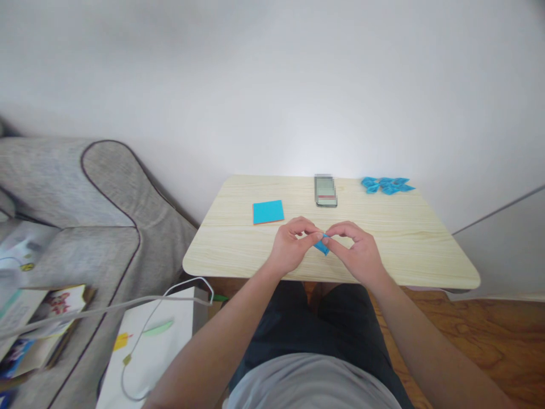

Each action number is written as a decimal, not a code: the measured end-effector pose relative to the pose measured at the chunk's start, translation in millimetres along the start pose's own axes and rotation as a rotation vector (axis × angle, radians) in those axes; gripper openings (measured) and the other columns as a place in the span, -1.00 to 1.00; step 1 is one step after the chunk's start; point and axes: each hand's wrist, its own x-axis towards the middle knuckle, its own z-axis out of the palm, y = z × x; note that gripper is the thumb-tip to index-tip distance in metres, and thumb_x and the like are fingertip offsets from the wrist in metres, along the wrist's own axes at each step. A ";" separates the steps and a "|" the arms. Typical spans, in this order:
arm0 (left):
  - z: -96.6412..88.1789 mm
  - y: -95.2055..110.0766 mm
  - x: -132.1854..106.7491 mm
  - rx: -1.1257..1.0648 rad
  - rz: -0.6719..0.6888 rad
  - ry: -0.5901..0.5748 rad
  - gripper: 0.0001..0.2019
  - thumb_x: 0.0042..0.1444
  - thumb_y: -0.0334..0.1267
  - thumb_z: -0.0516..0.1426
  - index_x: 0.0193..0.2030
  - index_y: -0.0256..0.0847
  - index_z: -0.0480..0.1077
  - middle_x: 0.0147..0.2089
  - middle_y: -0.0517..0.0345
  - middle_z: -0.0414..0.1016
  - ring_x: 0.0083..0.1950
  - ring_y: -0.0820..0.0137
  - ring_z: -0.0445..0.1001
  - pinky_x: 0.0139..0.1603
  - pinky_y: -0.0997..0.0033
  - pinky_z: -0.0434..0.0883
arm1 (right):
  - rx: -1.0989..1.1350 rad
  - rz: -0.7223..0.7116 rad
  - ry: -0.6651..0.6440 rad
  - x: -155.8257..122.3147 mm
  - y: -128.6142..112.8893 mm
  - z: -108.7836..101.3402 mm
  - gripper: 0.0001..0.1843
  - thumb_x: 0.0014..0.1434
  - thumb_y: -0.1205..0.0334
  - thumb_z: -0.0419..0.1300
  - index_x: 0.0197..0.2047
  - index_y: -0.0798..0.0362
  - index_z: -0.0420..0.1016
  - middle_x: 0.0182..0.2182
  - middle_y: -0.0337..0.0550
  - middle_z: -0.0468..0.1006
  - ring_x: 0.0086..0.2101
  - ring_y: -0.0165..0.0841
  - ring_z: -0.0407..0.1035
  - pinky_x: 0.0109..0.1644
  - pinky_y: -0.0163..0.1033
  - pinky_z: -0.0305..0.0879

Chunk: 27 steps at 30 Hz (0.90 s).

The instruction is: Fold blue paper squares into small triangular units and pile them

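Observation:
A small folded piece of blue paper is pinched between my two hands, just above the near part of the table. My left hand grips its upper left side with thumb and forefinger. On the other side, my right hand pinches the top right of the same paper, the fingertips of both hands almost touching. The fingers partly cover its upper edge. Beyond my left hand lies a flat stack of blue paper with an orange edge. Several folded blue paper pieces sit together at the far right.
A phone lies toward the back of the pale wooden table, which stands against a white wall. A grey sofa with books is at left. Nearer, a white cabinet carries a cable.

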 end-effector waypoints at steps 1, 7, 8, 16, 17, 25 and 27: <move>0.2 0.6 0.0 0.007 0.001 0.001 -0.85 0.18 -0.17 0.29 -0.36 -0.14 0.61 -0.32 0.09 0.57 -0.21 0.31 0.47 -0.16 0.28 0.33 | -0.002 0.007 0.003 0.5 -0.5 -1.1 -0.87 0.21 0.07 0.32 -0.27 -0.09 0.62 -0.24 -0.14 0.63 -0.17 -0.21 0.49 0.03 -0.06 0.38; 1.6 5.4 -0.6 -0.005 -0.060 0.018 -0.83 0.18 -0.14 0.29 -0.34 -0.17 0.61 -0.29 0.06 0.62 -0.23 0.30 0.49 -0.20 0.30 0.34 | 0.038 0.119 -0.041 3.5 -0.6 -8.0 -0.78 0.16 -0.02 0.36 -0.28 -0.05 0.61 -0.29 -0.17 0.65 -0.24 -0.23 0.51 -0.07 -0.10 0.38; 1.7 6.3 -0.4 -0.015 -0.079 0.016 -0.83 0.18 -0.14 0.29 -0.33 -0.18 0.62 -0.29 0.06 0.63 -0.23 0.30 0.50 -0.19 0.30 0.35 | 0.051 0.136 -0.054 3.5 -0.5 -8.8 -0.77 0.15 -0.02 0.37 -0.29 -0.04 0.60 -0.30 -0.18 0.66 -0.25 -0.24 0.52 -0.08 -0.11 0.38; 2.2 5.8 0.6 -0.046 -0.149 -0.011 -0.80 0.17 -0.11 0.29 -0.25 -0.22 0.62 -0.23 0.04 0.66 -0.19 0.28 0.54 -0.17 0.32 0.38 | 0.115 0.204 -0.095 3.5 -0.2 -11.0 -0.74 0.15 -0.04 0.38 -0.34 -0.01 0.59 -0.37 -0.18 0.65 -0.32 -0.27 0.49 -0.16 -0.16 0.37; 3.1 4.1 0.0 -0.062 -0.158 -0.002 -0.78 0.17 -0.10 0.30 -0.21 -0.21 0.62 -0.22 0.04 0.66 -0.19 0.28 0.55 -0.17 0.32 0.39 | 0.149 0.220 -0.092 3.9 0.4 -10.8 -0.73 0.14 -0.04 0.38 -0.34 -0.01 0.60 -0.38 -0.18 0.65 -0.33 -0.28 0.48 -0.18 -0.16 0.37; 9.5 -2.2 -7.1 -0.211 -0.255 -0.044 -0.66 0.14 -0.10 0.32 -0.03 -0.25 0.51 -0.28 0.03 0.64 -0.24 0.30 0.58 -0.18 0.32 0.44 | 0.422 0.443 -0.027 7.3 8.5 -6.9 -0.68 0.05 -0.04 0.45 -0.37 0.04 0.61 -0.42 -0.18 0.61 -0.39 -0.36 0.42 -0.22 -0.22 0.39; 9.4 0.4 -7.3 -0.229 -0.260 -0.043 -0.68 0.16 -0.12 0.31 -0.03 -0.25 0.49 -0.30 0.05 0.63 -0.26 0.32 0.58 -0.17 0.34 0.45 | 0.467 0.486 -0.038 6.4 9.2 -5.3 -0.67 0.04 -0.05 0.46 -0.36 0.04 0.60 -0.41 -0.18 0.60 -0.39 -0.38 0.42 -0.23 -0.23 0.41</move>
